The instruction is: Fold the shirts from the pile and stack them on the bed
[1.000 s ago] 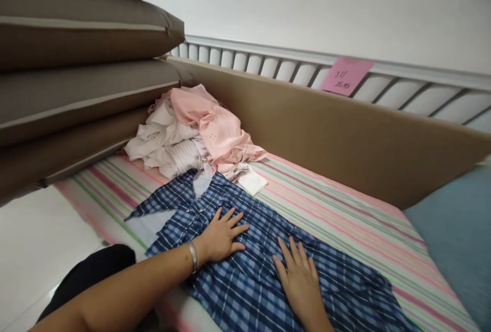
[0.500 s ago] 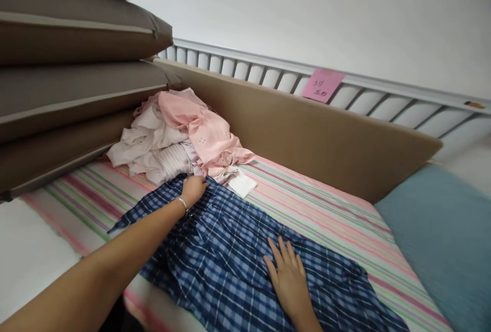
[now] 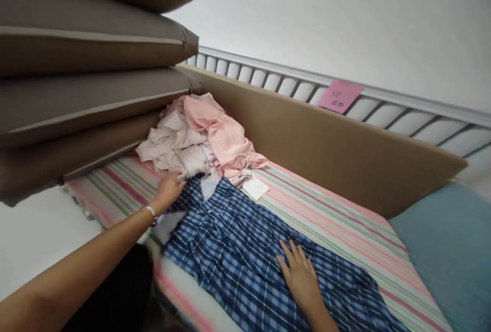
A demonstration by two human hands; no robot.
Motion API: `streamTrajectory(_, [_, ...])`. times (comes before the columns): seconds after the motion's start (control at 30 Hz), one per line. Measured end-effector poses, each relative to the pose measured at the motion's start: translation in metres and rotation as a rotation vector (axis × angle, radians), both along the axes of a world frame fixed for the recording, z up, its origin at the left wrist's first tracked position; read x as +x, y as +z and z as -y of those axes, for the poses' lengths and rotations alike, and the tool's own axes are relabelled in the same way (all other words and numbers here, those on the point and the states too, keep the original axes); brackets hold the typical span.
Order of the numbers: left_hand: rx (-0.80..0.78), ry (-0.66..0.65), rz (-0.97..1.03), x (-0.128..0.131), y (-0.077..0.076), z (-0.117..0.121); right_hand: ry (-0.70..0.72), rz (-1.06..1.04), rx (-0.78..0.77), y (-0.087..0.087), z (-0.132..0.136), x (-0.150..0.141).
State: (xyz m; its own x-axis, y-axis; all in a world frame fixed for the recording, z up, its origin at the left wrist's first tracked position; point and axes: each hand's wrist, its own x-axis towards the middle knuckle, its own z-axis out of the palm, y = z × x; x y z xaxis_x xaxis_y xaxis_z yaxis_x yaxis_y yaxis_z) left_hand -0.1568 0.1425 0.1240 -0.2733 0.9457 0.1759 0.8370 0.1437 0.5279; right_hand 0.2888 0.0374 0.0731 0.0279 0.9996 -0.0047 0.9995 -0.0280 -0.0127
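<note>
A blue plaid shirt lies spread on a striped mattress. My right hand rests flat on the shirt's middle with fingers stretched out. My left hand, with a bracelet at the wrist, reaches to the shirt's upper left edge near the collar, its fingers closed on the plaid fabric. Just beyond it sits a heap of pink and cream clothes.
Brown cushions are stacked at the left, overhanging the mattress. A tan cardboard panel stands along the back in front of a white slatted rail with a pink note. A blue cushion lies at the right.
My left hand left the shirt's chest, reached to the collar, then moved left to the shirt's upper left edge. The right hand stayed flat on the shirt.
</note>
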Motion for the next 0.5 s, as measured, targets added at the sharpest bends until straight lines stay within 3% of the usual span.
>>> streamTrajectory(0.13, [-0.160,0.150,0.051,-0.056,-0.012,0.045,-0.040,0.006,0.076,0.033,0.003,-0.050])
streamTrajectory(0.27, [-0.297,0.117,0.098,-0.063,-0.022,0.065,0.151,-0.152,0.178,0.054,0.017,-0.144])
streamTrajectory(0.37, [-0.342,0.061,0.114,-0.054,-0.024,0.070,0.223,-0.224,0.139,0.041,0.025,-0.199])
streamTrajectory(0.5, [-0.340,-0.028,0.159,-0.050,-0.024,0.075,0.212,-0.248,0.085,0.012,0.028,-0.221])
